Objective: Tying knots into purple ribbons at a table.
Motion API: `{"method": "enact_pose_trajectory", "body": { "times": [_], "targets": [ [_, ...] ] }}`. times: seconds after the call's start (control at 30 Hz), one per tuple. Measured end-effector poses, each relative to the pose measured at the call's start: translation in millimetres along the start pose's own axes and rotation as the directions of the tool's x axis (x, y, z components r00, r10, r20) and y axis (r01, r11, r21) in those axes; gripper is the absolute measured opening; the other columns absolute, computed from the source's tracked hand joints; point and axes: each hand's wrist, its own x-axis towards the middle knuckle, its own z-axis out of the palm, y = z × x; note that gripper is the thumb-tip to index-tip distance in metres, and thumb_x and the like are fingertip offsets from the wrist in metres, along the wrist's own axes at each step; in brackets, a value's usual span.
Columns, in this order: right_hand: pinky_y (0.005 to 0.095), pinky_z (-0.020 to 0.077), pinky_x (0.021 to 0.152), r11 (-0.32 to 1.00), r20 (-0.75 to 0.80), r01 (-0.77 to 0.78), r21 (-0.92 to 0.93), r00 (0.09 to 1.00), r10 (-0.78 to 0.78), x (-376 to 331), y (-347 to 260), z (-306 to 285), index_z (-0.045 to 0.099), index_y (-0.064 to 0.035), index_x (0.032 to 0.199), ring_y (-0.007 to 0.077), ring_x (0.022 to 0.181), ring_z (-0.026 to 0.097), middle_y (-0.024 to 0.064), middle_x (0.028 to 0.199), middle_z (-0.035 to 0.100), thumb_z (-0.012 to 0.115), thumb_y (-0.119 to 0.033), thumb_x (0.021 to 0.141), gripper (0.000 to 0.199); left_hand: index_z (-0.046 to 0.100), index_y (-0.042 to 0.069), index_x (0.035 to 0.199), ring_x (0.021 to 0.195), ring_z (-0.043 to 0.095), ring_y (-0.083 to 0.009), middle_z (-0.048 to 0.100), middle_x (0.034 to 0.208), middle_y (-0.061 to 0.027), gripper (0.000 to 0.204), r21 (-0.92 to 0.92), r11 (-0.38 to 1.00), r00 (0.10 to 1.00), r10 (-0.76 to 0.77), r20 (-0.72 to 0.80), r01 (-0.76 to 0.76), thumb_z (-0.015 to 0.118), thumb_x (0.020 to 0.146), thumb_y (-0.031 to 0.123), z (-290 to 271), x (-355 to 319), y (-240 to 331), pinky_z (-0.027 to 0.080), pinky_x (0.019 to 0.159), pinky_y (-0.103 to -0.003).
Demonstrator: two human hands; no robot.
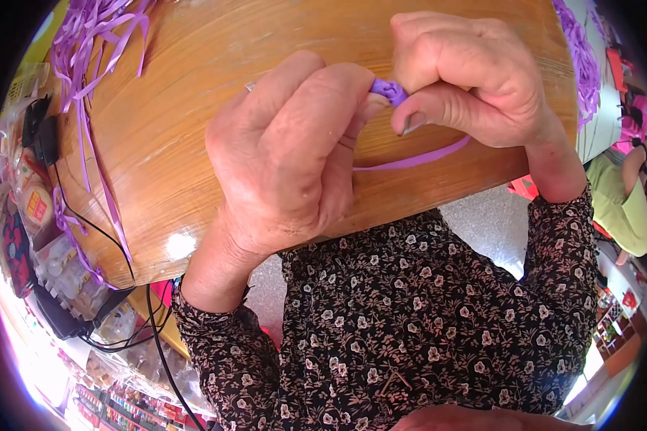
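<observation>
The person is wearing a dark, near-black blouse (410, 323) that is showing a dense print of small pale flowers, beige to pinkish, with tiny leaf sprigs scattered between them. The same cloth is covering both arms as long sleeves: the left sleeve (223, 359) is ending at the wrist in a snug, slightly gathered cuff, and the right sleeve (564, 244) is stopping at the wrist too (its edge is looking plainer). The left hand (287, 158) and the right hand (467, 72) are going bare, with no gloves. The right thumbnail is showing short and greyish. Fabric folds are running across the chest, near the lower edge.
</observation>
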Motion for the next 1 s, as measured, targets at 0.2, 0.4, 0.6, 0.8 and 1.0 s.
{"method": "enact_pose_trajectory", "body": {
  "times": [0.2, 0.4, 0.6, 0.8, 1.0],
  "targets": [
    [0.0293, 0.0461, 0.052, 0.997, -0.028, 0.057, -0.045, 0.998, -0.059, -0.5, 0.4, -0.8, 0.064, -0.0003, 0.088, 0.0242, 0.065, 0.059, 0.0098, 0.076, 0.059, 0.070, -0.008, 0.077, 0.014, 0.062, -0.002, 0.090, 0.055, 0.050, -0.0193, 0.054, 0.069, -0.0104, 0.016, 0.031, 0.999, 0.998, 0.011, 0.055, -0.013, 0.069, 0.075, -0.002, -5.4, 2.5, 0.3, 0.039, 0.049, -0.027],
    [0.0287, 0.0475, 0.053, 0.990, -0.067, 0.113, -0.081, 0.991, -0.119, -5.0, 4.9, -4.9, 0.065, -0.0004, 0.089, 0.0236, 0.066, 0.060, 0.0099, 0.078, 0.061, 0.071, -0.009, 0.076, 0.016, 0.062, -0.002, 0.089, 0.055, 0.050, -0.0199, 0.055, 0.068, -0.0104, 0.016, 0.092, 0.996, 0.996, -0.004, 0.091, -0.004, 0.070, 0.074, -0.001, -3.9, 4.1, 4.0, 0.039, 0.048, -0.027],
    [0.0281, 0.0485, 0.053, 0.991, -0.092, 0.120, -0.066, 0.988, -0.126, -10.5, 10.7, -7.1, 0.066, -0.0008, 0.090, 0.0226, 0.067, 0.062, 0.0102, 0.080, 0.063, 0.072, -0.008, 0.075, 0.017, 0.062, -0.002, 0.088, 0.056, 0.050, -0.0199, 0.058, 0.069, -0.0106, 0.014, 0.056, 0.998, 0.996, -0.010, 0.090, 0.005, 0.069, 0.076, -0.003, 0.9, 4.3, -0.4, 0.040, 0.049, -0.027],
    [0.0270, 0.0495, 0.054, 0.993, -0.075, 0.117, 0.027, 0.990, -0.115, -4.5, 9.8, -8.4, 0.066, -0.0022, 0.090, 0.0205, 0.069, 0.064, 0.0106, 0.084, 0.066, 0.073, -0.003, 0.074, 0.017, 0.063, -0.003, 0.089, 0.057, 0.050, -0.0185, 0.059, 0.071, -0.0099, 0.012, -0.013, 0.999, 0.998, -0.037, 0.060, 0.038, 0.068, 0.078, -0.002, 0.0, 3.3, -0.4, 0.040, 0.051, -0.027],
    [0.0258, 0.0502, 0.057, 0.967, -0.163, 0.203, 0.157, 0.971, -0.178, -6.1, 21.1, 0.9, 0.067, -0.0015, 0.093, 0.0200, 0.073, 0.065, 0.0109, 0.086, 0.067, 0.072, -0.001, 0.076, 0.018, 0.063, -0.003, 0.090, 0.057, 0.048, -0.0160, 0.058, 0.070, -0.0083, 0.011, -0.060, 0.997, 0.999, -0.047, 0.027, 0.049, 0.068, 0.080, 0.000, 1.0, 3.3, -1.2, 0.039, 0.051, -0.026]
  ]
}}
